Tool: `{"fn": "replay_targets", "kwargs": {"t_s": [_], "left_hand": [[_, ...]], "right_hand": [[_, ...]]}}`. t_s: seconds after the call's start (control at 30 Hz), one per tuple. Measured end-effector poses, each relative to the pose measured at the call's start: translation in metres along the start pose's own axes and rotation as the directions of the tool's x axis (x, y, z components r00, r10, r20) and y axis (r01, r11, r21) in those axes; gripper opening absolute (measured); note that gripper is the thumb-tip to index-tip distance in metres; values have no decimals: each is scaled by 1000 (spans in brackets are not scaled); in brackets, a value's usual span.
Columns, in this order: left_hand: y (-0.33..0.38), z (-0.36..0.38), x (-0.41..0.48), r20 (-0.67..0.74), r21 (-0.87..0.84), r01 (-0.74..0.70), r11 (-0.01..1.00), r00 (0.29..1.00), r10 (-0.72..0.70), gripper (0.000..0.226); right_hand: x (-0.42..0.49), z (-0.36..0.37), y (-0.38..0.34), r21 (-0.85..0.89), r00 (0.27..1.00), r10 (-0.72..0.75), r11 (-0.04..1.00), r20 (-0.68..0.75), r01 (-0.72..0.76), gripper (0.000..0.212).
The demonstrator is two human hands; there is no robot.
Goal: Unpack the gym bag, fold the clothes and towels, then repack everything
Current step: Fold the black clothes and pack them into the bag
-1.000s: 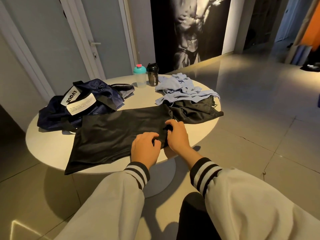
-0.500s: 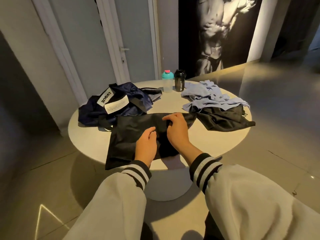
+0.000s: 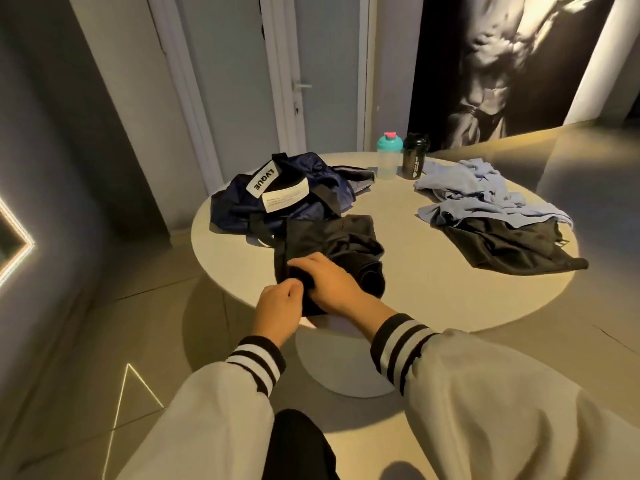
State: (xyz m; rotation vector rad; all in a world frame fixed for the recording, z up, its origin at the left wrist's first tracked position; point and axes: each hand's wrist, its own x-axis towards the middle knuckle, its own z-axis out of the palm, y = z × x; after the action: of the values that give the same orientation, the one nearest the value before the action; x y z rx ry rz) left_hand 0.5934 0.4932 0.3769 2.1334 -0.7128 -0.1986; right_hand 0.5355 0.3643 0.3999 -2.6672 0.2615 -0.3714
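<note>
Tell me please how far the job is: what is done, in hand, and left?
Done: unpacking, it seems; the bag lies slumped on the table, with clothes, a teal-lidded bottle and a black bottle out. In hand: the left hand and right hand hold a black garment, partly folded, at the near edge. Left: the blue cloth and the second black garment under it lie crumpled; nothing looks repacked.

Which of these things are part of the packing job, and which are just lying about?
Job: black garment being folded, second black garment, blue cloths, gym bag, probably the teal-lidded bottle and black bottle.
Just there: table, poster, door.
</note>
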Motion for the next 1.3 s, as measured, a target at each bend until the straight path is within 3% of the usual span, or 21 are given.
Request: {"fn": "replay_targets", "kwargs": {"t_s": [0.17,0.3,0.43,0.6,0.7,0.77,0.83,0.93,1.1,1.3], "left_hand": [[32,33,10,204,-18,-80,997,975,82,37],[34,52,13,114,-112,-66,992,990,79,35],[29,53,12,61,-131,-73,989,995,82,34],[28,51,4,14,-157,-49,986,999,51,32],[27,54,3,-6,-108,-83,991,997,83,22],[28,56,3,4,-78,-109,991,994,109,30],[29,57,2,20,-60,-130,990,991,132,39],[31,57,-1,17,3,-188,982,982,187,39],[35,66,2,15,171,-218,961,976,218,32],[46,71,17,66,-3,-169,986,983,169,38]], "right_hand": [[-19,-23,48,83,966,162,985,-201,-148,50],[-38,-37,72,249,894,336,931,-294,-268,52],[-45,-29,70,331,888,293,928,-355,-174,53],[-46,-15,50,330,972,134,942,-193,-64,62],[-53,-17,53,346,979,154,933,-131,-100,63],[-59,-24,56,364,978,157,926,-139,-97,58],[-63,-33,64,342,963,160,936,-219,-78,52],[-63,-36,81,175,913,196,974,-358,-141,39],[-67,-21,97,-45,927,222,968,-301,-246,29],[-76,-31,106,18,906,204,977,-370,-213,29]]}}
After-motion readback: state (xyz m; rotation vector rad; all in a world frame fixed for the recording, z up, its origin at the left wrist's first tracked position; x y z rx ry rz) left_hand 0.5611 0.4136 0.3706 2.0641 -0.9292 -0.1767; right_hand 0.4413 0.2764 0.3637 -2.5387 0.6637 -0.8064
